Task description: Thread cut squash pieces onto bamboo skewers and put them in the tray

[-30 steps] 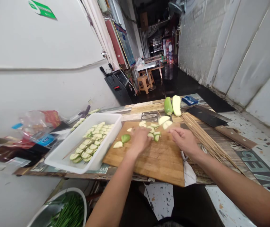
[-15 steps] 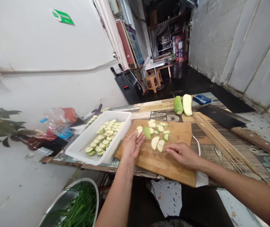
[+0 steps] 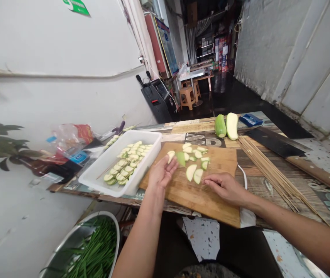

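On the wooden cutting board (image 3: 188, 197) lie several pale half-round slices of a green-skinned squash (image 3: 198, 153). My left hand (image 3: 163, 172) is palm up over the board's left side, fingers loosely spread. One slice (image 3: 171, 156) shows at its fingertips, and a green-skinned piece (image 3: 180, 158) is just beside them; I cannot tell whether it touches either. My right hand (image 3: 225, 188) pinches what looks like a thin bamboo skewer, mostly hidden by the fingers. Two larger slices (image 3: 191, 172) sit at its tip, apart from the left hand.
Left of the board stands a white tray (image 3: 95, 185) of skewered slices. To the right are loose bamboo skewers (image 3: 269, 173) and a cleaver (image 3: 275, 143). Two squash pieces (image 3: 220, 126) and a blue packet (image 3: 251, 120) sit at the back. Below left, a metal bowl (image 3: 117, 235) holds long greens.
The view has shifted slightly. Both hands keep nearly the same pose over the board, and the two slices by my right fingertips are now turned a little.
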Demonstrator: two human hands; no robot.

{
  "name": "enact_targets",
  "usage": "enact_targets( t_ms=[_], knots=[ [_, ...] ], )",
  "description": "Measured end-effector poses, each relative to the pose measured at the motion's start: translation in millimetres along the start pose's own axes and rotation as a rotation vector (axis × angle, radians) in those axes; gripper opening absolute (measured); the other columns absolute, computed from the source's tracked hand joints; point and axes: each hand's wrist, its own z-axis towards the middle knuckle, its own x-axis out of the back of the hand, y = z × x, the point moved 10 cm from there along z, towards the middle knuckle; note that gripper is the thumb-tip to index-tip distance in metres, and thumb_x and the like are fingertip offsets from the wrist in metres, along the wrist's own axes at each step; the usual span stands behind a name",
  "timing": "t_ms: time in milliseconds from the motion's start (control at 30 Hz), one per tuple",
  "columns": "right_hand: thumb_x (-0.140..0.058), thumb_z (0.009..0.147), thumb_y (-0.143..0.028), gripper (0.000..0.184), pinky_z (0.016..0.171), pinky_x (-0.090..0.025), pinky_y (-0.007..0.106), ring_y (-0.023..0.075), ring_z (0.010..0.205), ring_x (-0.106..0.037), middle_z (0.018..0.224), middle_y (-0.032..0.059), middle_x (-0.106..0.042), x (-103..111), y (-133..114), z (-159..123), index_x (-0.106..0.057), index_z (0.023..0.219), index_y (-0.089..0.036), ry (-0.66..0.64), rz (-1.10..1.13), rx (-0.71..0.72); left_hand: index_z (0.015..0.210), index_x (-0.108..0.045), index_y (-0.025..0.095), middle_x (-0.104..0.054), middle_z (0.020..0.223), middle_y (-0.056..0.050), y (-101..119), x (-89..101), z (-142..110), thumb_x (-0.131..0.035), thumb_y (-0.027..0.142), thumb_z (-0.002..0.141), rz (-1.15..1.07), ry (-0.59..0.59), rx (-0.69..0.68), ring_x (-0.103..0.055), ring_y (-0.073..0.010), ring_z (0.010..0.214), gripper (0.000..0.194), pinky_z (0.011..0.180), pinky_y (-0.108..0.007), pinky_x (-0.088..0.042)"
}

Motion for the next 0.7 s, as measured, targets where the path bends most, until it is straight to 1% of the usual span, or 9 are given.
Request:
enact_targets(
  t_ms=[167,333,500,700],
  knots=[
    [-0.041,0.086,-0.026,0.027,0.062,-0.042,0.023,0.014,0.066,-0.058,0.074,0.0031,-0.065,1,-2,1,-0.065,0.082,-0.016,0.0,0.017,0.008,0.079,-0.059,0.009,-0.068,0.081,-0.01,0,-2.7,-3,-0.055,0.006,0.077,0.025,-0.008,0.001,-0.066,-0.018,0.074,0.005,0.077,-0.036,-0.052],
    [-0.04,0.086,-0.026,0.027,0.062,-0.043,0.024,0.0142,0.066,-0.058,0.074,0.0034,-0.066,2,-2,0,-0.066,0.082,-0.016,0.008,0.012,0.017,0.079,-0.06,0.009,-0.068,0.081,-0.01,-2,-6.1,-5,-0.056,0.007,0.076,0.039,-0.042,0.008,-0.066,-0.0175,0.074,0.005,0.078,-0.037,-0.052],
    [-0.041,0.086,-0.026,0.027,0.063,-0.043,0.024,0.0148,0.068,-0.059,0.076,0.0043,-0.067,3,-1,0,-0.067,0.084,-0.017,0.015,0.01,0.008,0.08,-0.06,0.009,-0.068,0.078,-0.009,-7,-6.7,-5,-0.057,0.006,0.076,-0.001,-0.037,0.063,-0.065,-0.0183,0.075,0.006,0.08,-0.04,-0.051],
    [-0.041,0.086,-0.024,0.027,0.063,-0.042,0.023,0.0147,0.07,-0.059,0.079,0.0035,-0.067,3,-1,1,-0.066,0.085,-0.015,-0.005,0.045,0.003,0.08,-0.058,0.011,-0.067,0.075,-0.006,-12,-12.2,-7,-0.057,0.005,0.074,-0.076,-0.038,0.144,-0.065,-0.0187,0.079,0.008,0.084,-0.047,-0.047]
  ],
)
